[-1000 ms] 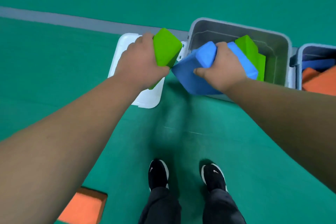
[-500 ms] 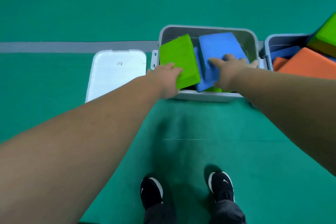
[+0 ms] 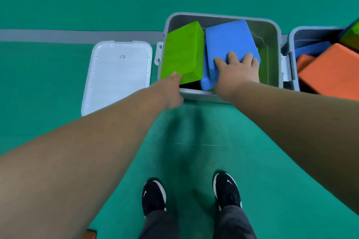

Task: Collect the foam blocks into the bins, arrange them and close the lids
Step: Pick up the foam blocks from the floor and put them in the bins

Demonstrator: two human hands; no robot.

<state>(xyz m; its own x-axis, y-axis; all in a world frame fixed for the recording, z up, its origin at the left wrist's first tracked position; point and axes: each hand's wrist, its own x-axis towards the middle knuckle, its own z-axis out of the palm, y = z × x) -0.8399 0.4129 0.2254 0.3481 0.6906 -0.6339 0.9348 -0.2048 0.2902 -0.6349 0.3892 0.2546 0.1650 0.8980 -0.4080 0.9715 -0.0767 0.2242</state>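
Note:
An open grey bin [image 3: 274, 31] stands on the floor in front of me. A green foam block [image 3: 182, 52] lies tilted in its left side, leaning on the left rim. My left hand [image 3: 172, 88] holds the block's near corner, thumb on top and fingers hidden beneath. A blue foam block [image 3: 229, 40] lies beside it in the bin. My right hand [image 3: 236, 70] presses flat on that block's near end with spread fingers. Another blue block [image 3: 206, 82] and some green foam show underneath.
The bin's white lid [image 3: 118, 75] lies flat on the floor to its left. A second grey bin [image 3: 292, 44] at the right edge holds orange [image 3: 330, 72], blue and green blocks. An orange block's corner [image 3: 90, 235] shows at the bottom left. My shoes stand below the bin.
Both hands carried the green and blue blocks over the bin and lowered them in. My right hand went from gripping the blue block to pressing flat on it.

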